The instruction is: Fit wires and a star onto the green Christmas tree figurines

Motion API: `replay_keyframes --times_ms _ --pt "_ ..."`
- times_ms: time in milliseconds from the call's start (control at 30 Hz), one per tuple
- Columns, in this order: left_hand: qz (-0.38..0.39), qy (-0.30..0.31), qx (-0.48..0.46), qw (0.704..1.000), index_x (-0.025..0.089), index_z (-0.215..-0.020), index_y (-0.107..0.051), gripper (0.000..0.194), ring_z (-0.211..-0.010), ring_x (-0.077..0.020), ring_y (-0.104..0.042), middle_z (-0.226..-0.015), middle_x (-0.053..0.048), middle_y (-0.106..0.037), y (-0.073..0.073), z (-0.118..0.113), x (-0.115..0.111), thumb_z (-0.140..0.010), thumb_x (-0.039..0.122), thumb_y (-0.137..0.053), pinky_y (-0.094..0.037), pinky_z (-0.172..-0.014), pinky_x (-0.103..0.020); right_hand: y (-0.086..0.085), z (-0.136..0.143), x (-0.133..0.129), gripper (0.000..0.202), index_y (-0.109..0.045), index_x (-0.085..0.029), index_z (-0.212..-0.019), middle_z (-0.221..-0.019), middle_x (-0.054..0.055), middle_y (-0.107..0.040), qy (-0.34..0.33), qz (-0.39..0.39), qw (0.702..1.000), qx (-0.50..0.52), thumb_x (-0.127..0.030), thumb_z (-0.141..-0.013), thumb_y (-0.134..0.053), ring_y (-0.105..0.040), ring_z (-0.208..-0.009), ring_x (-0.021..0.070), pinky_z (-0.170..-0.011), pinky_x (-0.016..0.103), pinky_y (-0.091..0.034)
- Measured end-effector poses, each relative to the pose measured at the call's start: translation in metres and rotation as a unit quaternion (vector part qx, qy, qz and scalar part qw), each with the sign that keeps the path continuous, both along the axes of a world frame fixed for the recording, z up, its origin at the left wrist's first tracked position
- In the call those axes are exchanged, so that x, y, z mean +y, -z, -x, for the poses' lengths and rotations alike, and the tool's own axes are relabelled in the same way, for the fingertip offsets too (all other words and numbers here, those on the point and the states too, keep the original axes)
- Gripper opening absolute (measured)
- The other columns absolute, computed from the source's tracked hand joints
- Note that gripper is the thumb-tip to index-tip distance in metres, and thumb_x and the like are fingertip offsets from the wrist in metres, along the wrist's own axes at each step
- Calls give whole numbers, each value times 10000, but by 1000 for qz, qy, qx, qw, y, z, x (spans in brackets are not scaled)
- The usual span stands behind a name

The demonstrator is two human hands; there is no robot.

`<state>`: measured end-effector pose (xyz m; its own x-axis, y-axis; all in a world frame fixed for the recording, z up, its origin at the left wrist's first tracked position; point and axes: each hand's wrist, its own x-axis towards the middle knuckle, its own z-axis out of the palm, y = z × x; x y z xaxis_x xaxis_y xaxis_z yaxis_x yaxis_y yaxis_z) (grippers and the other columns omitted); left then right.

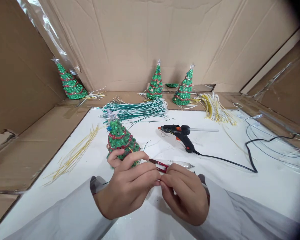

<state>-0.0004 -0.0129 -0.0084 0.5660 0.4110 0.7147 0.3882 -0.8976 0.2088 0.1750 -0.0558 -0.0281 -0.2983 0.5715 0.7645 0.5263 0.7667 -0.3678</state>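
Observation:
My left hand and my right hand meet near the front of the table, fingertips pinched together on a short pale bit of thin wire. Most of the wire is hidden by the fingers. Right behind my left hand stands a small green Christmas tree with red garland and a silver star on top, leaning a little to the left. My left fingers overlap its lower part; whether they touch it I cannot tell. Red-handled snips lie just beyond my fingertips, partly covered by my right hand.
A black glue gun lies behind, its cord running right. Green wires are bundled at the back, yellow-white wires at right, loose yellow wires at left. More trees line the cardboard wall.

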Motion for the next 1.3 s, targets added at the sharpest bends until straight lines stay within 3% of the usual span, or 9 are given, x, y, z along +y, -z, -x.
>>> replay_keyframes --times_ms 167,400,567,700,833,1067,1300 --pt "17 12 -1 1000 217 -796 -637 233 -870 -185 -563 -769 72 -732 -2 1 -2 -828 10 -532 -168 -885 -415 1 0 0 148 -568 -136 -799 -582 40 -566 4 -17 1000 -23 -11 -852 -508 -426 -563 148 -483 276 -390" --pt "6 27 3 1000 214 -814 -654 288 -820 -177 -571 -749 66 -743 -7 1 -1 -787 -27 -498 -190 -852 -415 6 1 1 134 -601 -103 -800 -563 49 -569 25 -105 992 -66 14 -810 -536 -482 -555 161 -509 297 -443" --pt "13 3 -7 1000 240 -845 -672 166 -758 -160 -568 -745 80 -745 -6 2 0 -884 107 -581 -206 -834 -404 -4 -5 1 133 -599 -135 -873 -632 55 -611 -31 25 999 -8 -42 -874 -504 -498 -581 147 -513 266 -445" --pt "30 -16 -52 998 268 -914 -681 120 -746 -160 -567 -751 74 -750 -4 2 0 -946 250 -567 -237 -833 -407 -8 -8 1 149 -606 -129 -941 -646 66 -623 -53 41 998 15 -54 -886 -490 -510 -603 157 -522 282 -454" --pt "60 -12 -46 997 254 -811 -646 173 -757 -158 -557 -730 82 -737 -4 1 -2 -936 184 -549 -249 -826 -400 -8 -7 1 164 -610 -152 -943 -630 36 -598 -37 60 997 38 -48 -876 -502 -503 -587 145 -518 276 -444" --pt "71 4 -15 997 219 -809 -619 145 -796 -160 -544 -734 71 -722 -9 2 -5 -853 82 -606 -242 -821 -383 -3 -2 -1 138 -618 -135 -916 -588 13 -563 -20 64 994 85 -46 -821 -576 -504 -570 133 -532 272 -440" --pt "73 2 -15 997 216 -814 -612 149 -805 -163 -556 -741 59 -722 -8 2 -5 -869 84 -573 -235 -845 -391 -4 0 0 145 -610 -157 -880 -590 -18 -533 -25 109 986 125 -35 -821 -559 -496 -560 107 -535 246 -425"
